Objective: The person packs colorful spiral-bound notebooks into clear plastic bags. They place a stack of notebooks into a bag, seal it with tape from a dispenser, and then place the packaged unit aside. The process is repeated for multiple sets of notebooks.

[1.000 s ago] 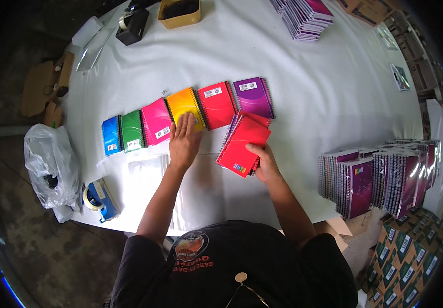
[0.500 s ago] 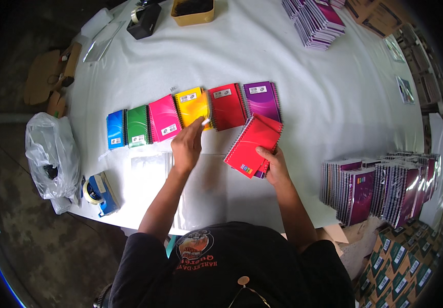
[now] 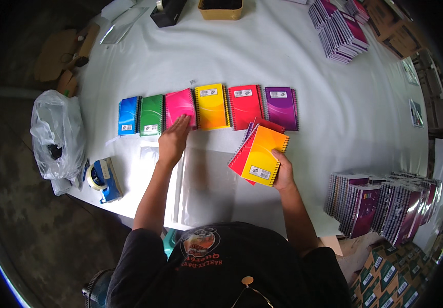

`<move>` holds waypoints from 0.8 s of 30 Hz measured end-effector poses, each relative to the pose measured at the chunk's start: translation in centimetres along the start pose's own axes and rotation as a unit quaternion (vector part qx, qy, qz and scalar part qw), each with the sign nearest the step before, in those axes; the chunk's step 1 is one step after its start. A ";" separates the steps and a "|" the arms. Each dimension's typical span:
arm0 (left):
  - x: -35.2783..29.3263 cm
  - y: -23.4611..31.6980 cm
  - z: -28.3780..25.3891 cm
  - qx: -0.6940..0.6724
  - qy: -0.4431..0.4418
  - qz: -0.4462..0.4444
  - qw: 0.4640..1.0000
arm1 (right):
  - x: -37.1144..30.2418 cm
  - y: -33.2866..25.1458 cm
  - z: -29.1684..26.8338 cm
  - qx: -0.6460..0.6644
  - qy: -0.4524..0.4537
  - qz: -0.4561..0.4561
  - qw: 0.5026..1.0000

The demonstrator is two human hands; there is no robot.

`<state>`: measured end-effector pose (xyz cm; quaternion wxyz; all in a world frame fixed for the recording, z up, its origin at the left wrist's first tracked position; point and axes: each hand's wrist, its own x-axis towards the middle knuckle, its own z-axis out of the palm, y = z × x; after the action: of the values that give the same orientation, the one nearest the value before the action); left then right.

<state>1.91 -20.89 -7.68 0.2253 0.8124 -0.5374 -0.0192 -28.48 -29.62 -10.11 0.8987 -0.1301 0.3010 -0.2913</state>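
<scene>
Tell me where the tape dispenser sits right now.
In the head view the blue tape dispenser sits at the table's left edge, beside the plastic bag, left of the left hand.

White-covered table (image 3: 334, 133). Just beyond left hand (image 3: 172, 141): row of spiral notebooks, blue (image 3: 128, 115), green (image 3: 151, 114), pink (image 3: 180, 107), yellow (image 3: 211, 106), red (image 3: 245, 105), purple (image 3: 280, 100). Clear plastic sleeves (image 3: 201, 185) between forearms. Left of left hand: tape dispenser (image 3: 102, 178), plastic bag (image 3: 57, 136). Right of right hand (image 3: 284, 172): upright notebook stacks (image 3: 380, 203). Far beyond right hand: another stack (image 3: 342, 31).
</scene>
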 end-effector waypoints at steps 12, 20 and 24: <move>-5.2 11.3 -2.3 -0.203 -0.012 -0.103 0.974 | 0.5 2.9 5.1 -0.099 -0.056 -0.133 0.985; -1.4 -5.6 -3.3 0.161 0.014 0.005 0.987 | 0.5 1.9 2.8 0.045 -0.026 -0.021 0.998; -1.6 -2.5 -5.7 0.030 -0.013 -0.136 0.990 | 0.9 2.3 2.2 -0.006 -0.019 -0.074 0.997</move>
<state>4.97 -16.74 -3.87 0.1894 0.8839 -0.4253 -0.0437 -25.49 -28.24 -9.71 0.8795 -0.1629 0.2752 -0.3524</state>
